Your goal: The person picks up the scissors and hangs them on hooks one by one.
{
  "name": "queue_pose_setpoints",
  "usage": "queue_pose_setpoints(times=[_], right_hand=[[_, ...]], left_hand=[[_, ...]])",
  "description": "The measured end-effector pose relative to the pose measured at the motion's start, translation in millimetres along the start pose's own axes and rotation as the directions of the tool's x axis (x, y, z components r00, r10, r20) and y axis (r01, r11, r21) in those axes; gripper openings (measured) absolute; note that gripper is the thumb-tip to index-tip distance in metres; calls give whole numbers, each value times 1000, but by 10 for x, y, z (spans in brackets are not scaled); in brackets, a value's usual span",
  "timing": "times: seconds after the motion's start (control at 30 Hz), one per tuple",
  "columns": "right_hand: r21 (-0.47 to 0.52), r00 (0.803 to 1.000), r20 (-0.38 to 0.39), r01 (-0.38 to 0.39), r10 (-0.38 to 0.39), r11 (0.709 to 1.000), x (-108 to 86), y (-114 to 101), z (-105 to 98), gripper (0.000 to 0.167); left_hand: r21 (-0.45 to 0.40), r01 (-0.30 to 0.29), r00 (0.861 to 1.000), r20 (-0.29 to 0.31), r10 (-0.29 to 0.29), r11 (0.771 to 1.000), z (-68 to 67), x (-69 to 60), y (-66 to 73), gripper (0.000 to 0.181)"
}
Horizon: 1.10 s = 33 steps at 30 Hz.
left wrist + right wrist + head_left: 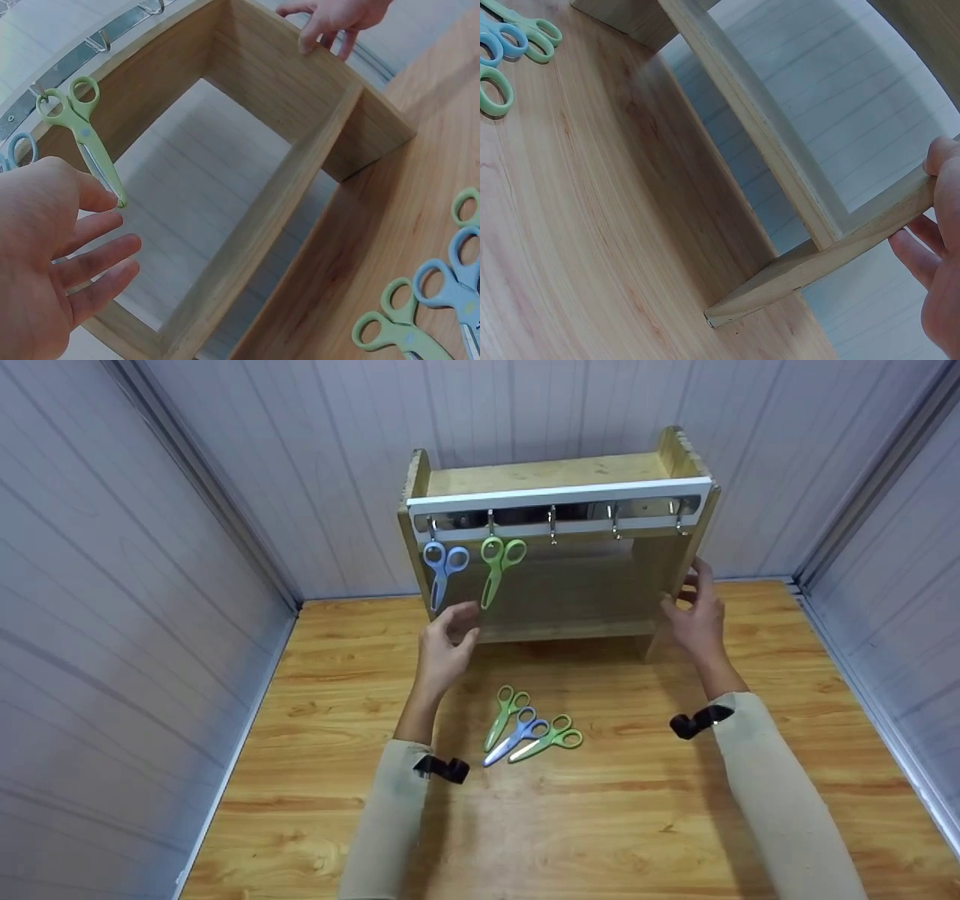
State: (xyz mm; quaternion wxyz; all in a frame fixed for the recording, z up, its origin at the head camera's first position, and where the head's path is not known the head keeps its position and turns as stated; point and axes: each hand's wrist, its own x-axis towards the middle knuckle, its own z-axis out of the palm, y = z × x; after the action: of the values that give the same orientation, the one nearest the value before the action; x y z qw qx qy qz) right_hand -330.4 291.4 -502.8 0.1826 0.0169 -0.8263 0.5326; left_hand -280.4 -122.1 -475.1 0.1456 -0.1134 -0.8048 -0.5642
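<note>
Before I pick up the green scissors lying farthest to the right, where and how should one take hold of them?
Probably by the outer handle loop, coming from above and the right. These green scissors lie flat, loops to the right, blades to the left; the blue scissors lie close on their left, so that side looks crowded.

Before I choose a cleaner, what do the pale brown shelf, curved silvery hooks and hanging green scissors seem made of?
Pale brown shelf: likely matt wood; grain shows. Curved silvery hooks: probably polished metal; they glint. Hanging green scissors: apparently smooth plastic, evenly coloured; a grey edge strip suggests metal.
</note>
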Motion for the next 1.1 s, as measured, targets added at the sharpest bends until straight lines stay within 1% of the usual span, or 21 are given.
queue_pose_setpoints(times=[0.17, 0.43, 0.6, 0.7, 0.9, 1.1], right_hand=[[7, 1000, 15, -6, 6, 1000, -1, 2, -9, 78], [1, 1000, 10, -10, 10, 1000, -3, -8, -3, 77], [21, 999, -29, 26, -26, 999, -11, -9, 7, 75], [17, 998, -45, 40, -39, 999, -7, -5, 4, 75], [5, 999, -42, 28, -27, 1000, -4, 9, 12, 75], [-16, 999, -39, 26, -27, 1000, -14, -2, 21, 73]], left_hand=[[9, -18, 1000, 11, 18, 1000, -10, -51, -33, 34], [49, -9, 999, 37, 7, 999, -7, -151, -73, 30], [63, -11, 999, 50, 8, 998, 28, -241, -113, 29], [71, 4, 998, 59, -8, 997, 65, -295, -145, 28], [105, 45, 996, 78, -53, 993, 110, -398, -208, 26], [147, 71, 989, 118, -89, 987, 146, -527, -263, 27]])
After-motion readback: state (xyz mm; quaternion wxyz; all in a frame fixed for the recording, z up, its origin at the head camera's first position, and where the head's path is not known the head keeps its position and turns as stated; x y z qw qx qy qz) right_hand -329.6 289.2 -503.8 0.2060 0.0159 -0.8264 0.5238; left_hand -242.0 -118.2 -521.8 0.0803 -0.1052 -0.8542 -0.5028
